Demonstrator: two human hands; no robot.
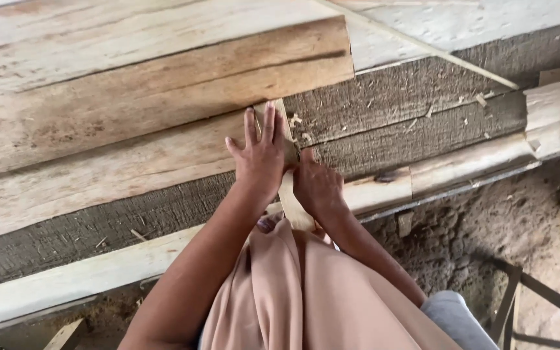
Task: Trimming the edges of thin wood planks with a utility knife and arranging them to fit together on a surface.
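Nearest me, my right hand (317,188) is curled around the narrow wooden strip (291,194), gripping it. Just beyond, my left hand (262,155) lies flat, fingers spread, pressing the strip's far end against the stacked planks (131,97).

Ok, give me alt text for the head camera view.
Both hands press a narrow wooden strip against stacked rough planks: left hand flat with fingers spread, right hand gripping it lower down. Sandy ground lies below.

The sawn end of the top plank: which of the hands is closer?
Left. The left hand lies flat just below the top plank's sawn end; the right hand sits lower, nearer the person.
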